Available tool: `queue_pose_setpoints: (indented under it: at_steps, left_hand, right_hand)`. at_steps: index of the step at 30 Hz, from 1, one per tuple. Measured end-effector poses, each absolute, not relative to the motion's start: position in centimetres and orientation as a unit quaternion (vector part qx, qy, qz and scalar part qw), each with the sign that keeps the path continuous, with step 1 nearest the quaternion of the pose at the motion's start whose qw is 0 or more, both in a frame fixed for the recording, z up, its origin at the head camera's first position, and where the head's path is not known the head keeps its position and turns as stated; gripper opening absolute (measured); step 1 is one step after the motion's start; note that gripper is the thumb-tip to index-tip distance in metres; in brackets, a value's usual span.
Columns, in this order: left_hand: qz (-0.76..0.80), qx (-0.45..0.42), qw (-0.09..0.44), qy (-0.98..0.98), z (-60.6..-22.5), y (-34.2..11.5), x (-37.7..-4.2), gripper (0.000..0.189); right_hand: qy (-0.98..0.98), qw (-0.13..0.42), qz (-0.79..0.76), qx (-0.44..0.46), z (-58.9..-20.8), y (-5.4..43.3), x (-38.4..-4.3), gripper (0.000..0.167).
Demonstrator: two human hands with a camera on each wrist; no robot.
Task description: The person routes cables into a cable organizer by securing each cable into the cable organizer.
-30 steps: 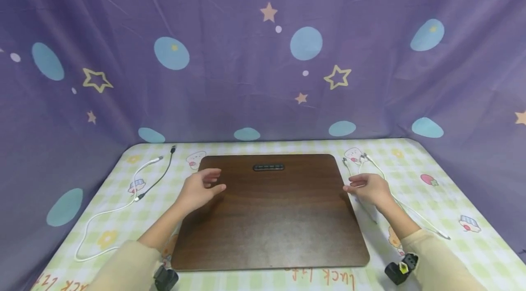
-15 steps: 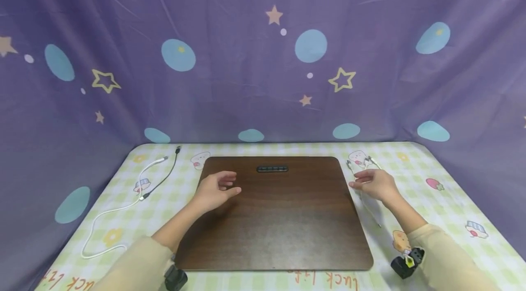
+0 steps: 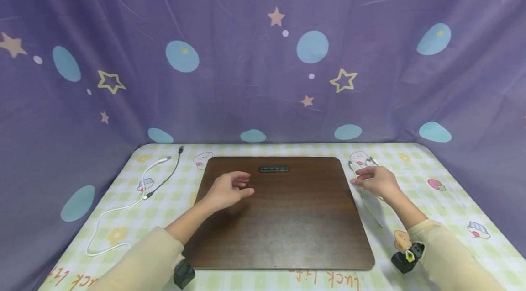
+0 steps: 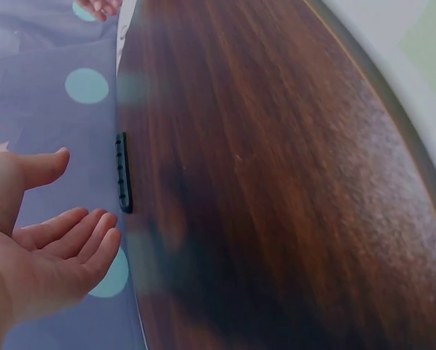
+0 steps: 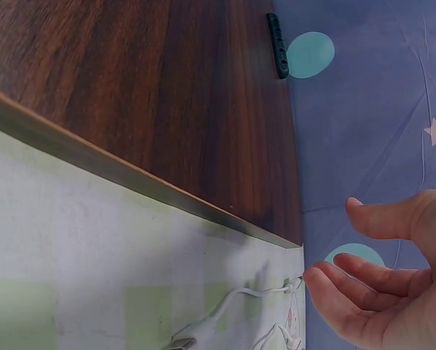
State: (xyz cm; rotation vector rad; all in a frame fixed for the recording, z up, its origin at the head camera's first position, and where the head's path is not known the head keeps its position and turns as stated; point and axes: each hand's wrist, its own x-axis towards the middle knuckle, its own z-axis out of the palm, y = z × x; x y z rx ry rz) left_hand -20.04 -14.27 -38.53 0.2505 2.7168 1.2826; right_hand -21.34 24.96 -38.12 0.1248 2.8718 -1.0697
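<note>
A dark brown wooden board (image 3: pixel 283 218) lies on the table, with a black slotted cable holder (image 3: pixel 274 169) near its far edge. Over the board's left part hovers my left hand (image 3: pixel 228 190), fingers loosely bent, thumb apart, nothing held. Just past the board's right edge is my right hand (image 3: pixel 378 181), its fingers and thumb also apart in the right wrist view. White cables (image 3: pixel 371 211) lie below and around that hand, partly hidden by it. On the left side lie a white cable (image 3: pixel 98 222) and a short black cable (image 3: pixel 166 177).
A light green checked tablecloth (image 3: pixel 448 218) with printed pictures covers the table. Behind and at both sides hangs a purple curtain (image 3: pixel 246 76) with stars and blue ovals. Each wrist wears a black camera, such as the right one (image 3: pixel 404 259).
My left hand has moved right, farther over the board. My right hand has shifted only slightly, and the head view has turned a little left. Cables and board stay in place.
</note>
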Motion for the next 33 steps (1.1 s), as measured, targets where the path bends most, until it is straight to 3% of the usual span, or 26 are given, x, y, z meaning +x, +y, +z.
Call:
queue_pose_setpoints:
  at_steps: [18, 33]
  left_hand:
    - [0.416, 0.129, 0.051, 0.899, -39.7, -12.2, -19.0, 0.042]
    - [0.369, 0.217, 0.049, 0.902, -41.1, -12.1, -17.7, 0.047]
  right_hand:
    - [0.937, 0.040, -0.345, 0.042, -38.6, 25.6, -22.4, 0.047]
    - [0.920, 0.061, -0.380, 0.069, -39.4, 26.1, -23.5, 0.048]
